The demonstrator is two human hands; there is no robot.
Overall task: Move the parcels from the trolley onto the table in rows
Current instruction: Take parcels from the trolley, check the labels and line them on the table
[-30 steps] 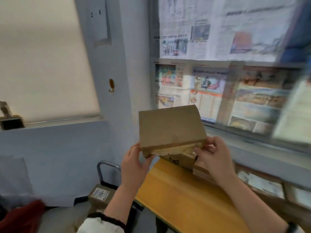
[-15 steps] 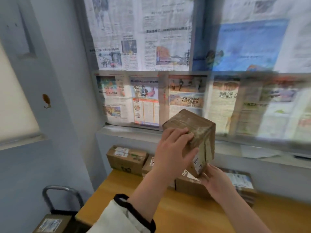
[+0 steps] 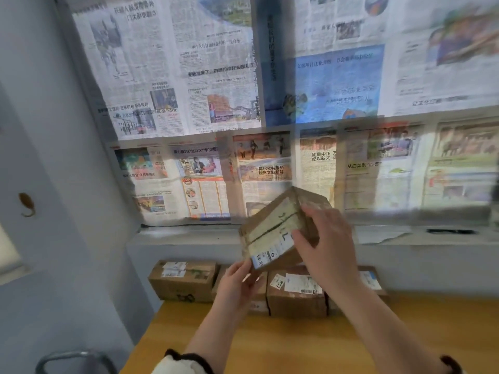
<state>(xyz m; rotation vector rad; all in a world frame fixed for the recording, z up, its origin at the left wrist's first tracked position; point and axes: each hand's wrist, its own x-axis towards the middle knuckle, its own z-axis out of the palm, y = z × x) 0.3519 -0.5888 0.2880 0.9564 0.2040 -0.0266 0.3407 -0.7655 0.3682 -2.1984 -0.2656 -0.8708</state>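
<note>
Cardboard parcel (image 3: 270,229) between 2 hands (image 3: 237,286) (image 3: 330,251)

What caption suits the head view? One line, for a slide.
A taped parcel, tilted, held by the left hand and right hand above the row of parcels at the back of the table.

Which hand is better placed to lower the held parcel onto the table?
Right, probably: the right hand wraps over the side of the held parcel, while the left hand only holds its lower corner.

both hands (image 3: 328,247) hold a tilted parcel (image 3: 272,230) above a row of boxes (image 3: 295,292) on the worktop (image 3: 297,344).
</note>
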